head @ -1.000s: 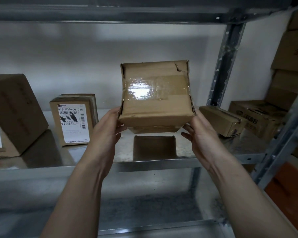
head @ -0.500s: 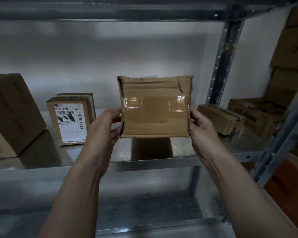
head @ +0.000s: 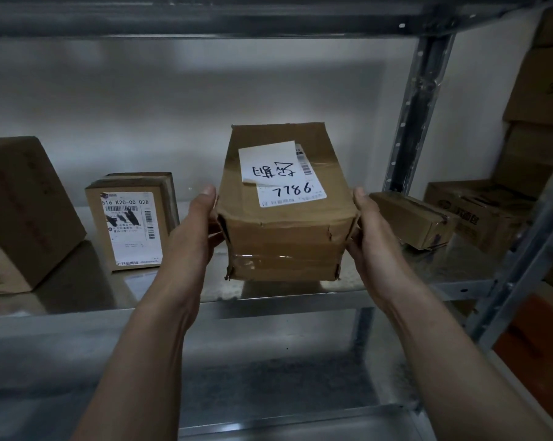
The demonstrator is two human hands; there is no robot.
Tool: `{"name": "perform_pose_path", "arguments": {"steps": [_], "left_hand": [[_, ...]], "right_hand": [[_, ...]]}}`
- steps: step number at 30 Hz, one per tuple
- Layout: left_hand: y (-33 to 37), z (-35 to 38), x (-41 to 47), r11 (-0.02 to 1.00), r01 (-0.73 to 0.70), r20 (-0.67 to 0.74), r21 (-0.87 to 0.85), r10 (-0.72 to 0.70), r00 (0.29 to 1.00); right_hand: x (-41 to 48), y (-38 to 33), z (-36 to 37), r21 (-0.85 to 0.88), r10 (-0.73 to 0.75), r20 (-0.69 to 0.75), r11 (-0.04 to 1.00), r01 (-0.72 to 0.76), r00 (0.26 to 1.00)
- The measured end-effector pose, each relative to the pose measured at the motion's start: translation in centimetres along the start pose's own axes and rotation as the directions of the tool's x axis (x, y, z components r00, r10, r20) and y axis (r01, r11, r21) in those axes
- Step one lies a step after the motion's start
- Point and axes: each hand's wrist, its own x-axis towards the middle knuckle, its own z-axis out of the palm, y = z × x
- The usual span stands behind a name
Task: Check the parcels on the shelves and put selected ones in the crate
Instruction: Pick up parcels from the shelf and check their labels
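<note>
The grey metal shelf [head: 284,302] lies just below the fingers [head: 214,239]. Between them is the dented brown cardboard parcel [head: 284,246], white handwritten label [head: 280,173] up, perhaps resting on that shelf. The left hand [head: 195,230] and right hand [head: 374,240] have fingers clamped on its sides.

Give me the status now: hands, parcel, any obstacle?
Left hand, right hand grip the parcel by its sides. Label "7786" faces up. Small box close beside right hand.

You hold a dented, taped brown box [head: 284,243] up in the middle of the frame, its white label [head: 280,173] with 7786 on top. A smaller labelled box [head: 132,224] stands upright left of it
</note>
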Motion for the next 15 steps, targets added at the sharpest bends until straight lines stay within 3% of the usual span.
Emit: {"name": "perform_pose_path", "arguments": {"steps": [5,15], "left_hand": [[-0.56,0.01,-0.06,0.998,-0.055,0.061,-0.010,0.055,0.997],[-0.61,0.21,0.13,0.996,-0.058,0.071,-0.073,0.064,0.995]], "right_hand": [[0.03,0.14,-0.03,0.041,-0.057,0.063,0.998,0.054,0.996],[0.40,0.66,-0.06,0.145,-0.142,0.043,0.980,0.134,0.989]]}}
